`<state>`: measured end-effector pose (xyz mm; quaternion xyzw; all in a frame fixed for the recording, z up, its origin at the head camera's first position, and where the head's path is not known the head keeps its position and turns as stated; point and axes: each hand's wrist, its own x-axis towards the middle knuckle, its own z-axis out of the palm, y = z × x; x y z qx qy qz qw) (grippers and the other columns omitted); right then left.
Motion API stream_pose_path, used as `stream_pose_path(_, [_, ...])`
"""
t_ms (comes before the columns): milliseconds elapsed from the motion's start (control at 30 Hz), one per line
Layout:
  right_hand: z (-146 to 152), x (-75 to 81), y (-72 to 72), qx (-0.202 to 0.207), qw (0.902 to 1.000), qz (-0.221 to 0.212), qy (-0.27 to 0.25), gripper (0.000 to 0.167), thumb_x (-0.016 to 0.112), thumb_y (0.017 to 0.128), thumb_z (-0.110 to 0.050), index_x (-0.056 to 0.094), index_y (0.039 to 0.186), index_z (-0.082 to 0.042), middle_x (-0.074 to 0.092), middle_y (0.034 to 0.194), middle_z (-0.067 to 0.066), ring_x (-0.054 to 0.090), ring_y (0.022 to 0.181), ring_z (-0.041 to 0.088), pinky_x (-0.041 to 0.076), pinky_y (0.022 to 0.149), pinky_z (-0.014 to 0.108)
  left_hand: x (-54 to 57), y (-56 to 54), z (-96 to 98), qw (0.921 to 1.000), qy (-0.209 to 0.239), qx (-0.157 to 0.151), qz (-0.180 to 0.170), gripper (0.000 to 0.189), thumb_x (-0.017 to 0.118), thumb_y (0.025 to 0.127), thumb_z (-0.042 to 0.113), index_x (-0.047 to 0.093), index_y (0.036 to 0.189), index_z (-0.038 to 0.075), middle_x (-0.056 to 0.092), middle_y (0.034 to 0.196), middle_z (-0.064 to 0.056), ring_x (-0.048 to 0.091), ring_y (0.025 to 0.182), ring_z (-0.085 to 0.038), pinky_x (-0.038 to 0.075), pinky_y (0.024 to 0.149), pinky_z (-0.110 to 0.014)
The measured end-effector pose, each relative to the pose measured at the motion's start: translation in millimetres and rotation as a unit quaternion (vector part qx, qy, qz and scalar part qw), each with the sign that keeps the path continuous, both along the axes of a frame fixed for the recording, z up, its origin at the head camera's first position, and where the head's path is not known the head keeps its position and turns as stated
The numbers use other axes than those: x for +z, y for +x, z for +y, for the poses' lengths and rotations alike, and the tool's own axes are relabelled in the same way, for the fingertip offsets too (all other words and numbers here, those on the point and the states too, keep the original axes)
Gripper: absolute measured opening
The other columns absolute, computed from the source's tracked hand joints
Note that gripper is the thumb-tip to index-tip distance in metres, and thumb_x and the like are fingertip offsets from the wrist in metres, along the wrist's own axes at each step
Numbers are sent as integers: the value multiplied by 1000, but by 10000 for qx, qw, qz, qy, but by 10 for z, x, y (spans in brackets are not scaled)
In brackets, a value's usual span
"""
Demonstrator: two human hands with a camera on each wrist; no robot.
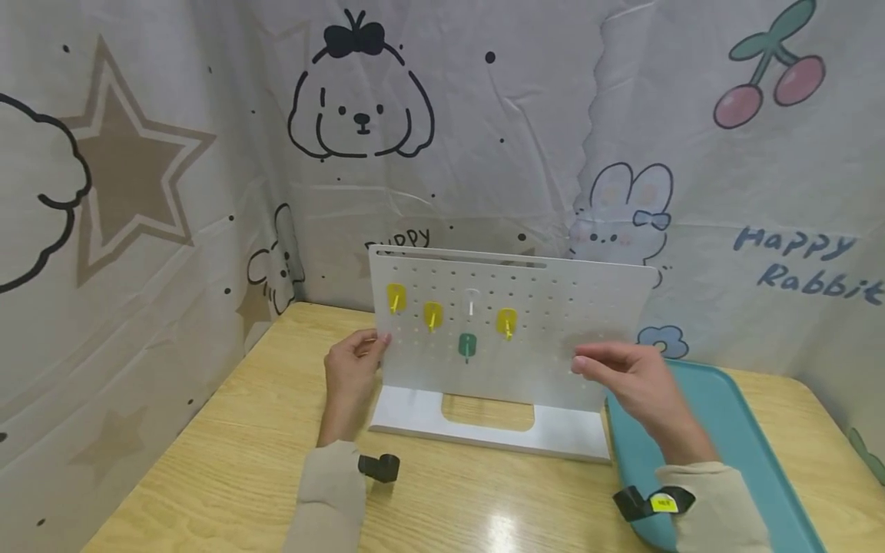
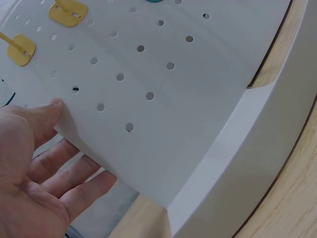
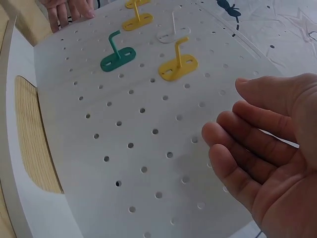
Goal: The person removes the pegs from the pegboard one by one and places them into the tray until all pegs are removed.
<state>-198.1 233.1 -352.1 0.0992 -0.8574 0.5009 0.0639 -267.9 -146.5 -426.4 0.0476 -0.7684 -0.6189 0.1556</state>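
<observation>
Head view: left fingers (image 1: 361, 339) pinch the pegboard (image 1: 539, 346); right fingers (image 1: 610, 352) curve loosely beside it.

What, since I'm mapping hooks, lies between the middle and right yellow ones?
In the head view, horizontally between the middle yellow hook and right yellow hook sit a white hook, higher, and a green hook, lower.

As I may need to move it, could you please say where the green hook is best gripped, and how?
I'd pinch the green hook by its stem, coming from the front and slightly below: the stem juts out, its plate lies against the board, and the white hook sits above.
</observation>
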Motion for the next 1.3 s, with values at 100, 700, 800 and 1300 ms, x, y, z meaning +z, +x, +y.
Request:
stream_pose_path(100, [-61,-3,-14,-9,10000,-6,-27,36,72,95,-28,71,119,-1,72,110,10,65,98,19,52,84,33,5,-9,10,10000,-53,28,2,24,72,95,28,74,109,8,74,98,-7,71,87,-22,58,71,-29])
stream_pose_path(700, [-515,-32,-226,163,9987,479,-84,31,74,94,-26,73,113,-2,72,106,8,66,96,22,54,80,26,39,-20,12,10000,-3,22,75,22,72,95,24,74,109,7,74,98,-8,71,88,-23,58,73,-33])
stream_pose_path(800, [-574,-41,-268,194,9985,507,-104,29,74,94,-25,74,112,-3,73,105,7,67,95,22,54,80,27,35,-13,15,10000,-9,23,54,23,72,95,25,74,109,8,74,98,-8,71,87,-23,58,74,-35])
stream_pose_path(1300, [-744,-60,-385,20,9982,569,172,17,78,90,-19,77,101,-6,73,101,6,66,89,21,55,76,38,-3,-3,-12,9998,-209,29,-49,26,72,95,31,73,110,9,75,97,-7,71,86,-23,58,73,-34])
